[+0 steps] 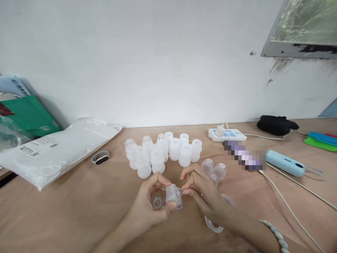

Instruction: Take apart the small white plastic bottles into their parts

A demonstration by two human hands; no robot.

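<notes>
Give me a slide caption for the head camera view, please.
Left hand holding a clear ribbed piece, right hand at its tip, near small white bottles.

On the counter (79, 218), bottles (158, 163) are standing centrally, with a wristband (102, 161) and bag (60, 151) lying left, caps (220, 171) sitting near right, a power strip (238, 136) far right.

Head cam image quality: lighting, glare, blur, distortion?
Head view: soft light, wall brightest low down; head view: small highlights on the clear threaded piece in the left hand, outline hard to read; head view: coarse pixel blocks over the purple object; head view: slight softness overall, apparent wide-angle stretching toward the borders.
</notes>
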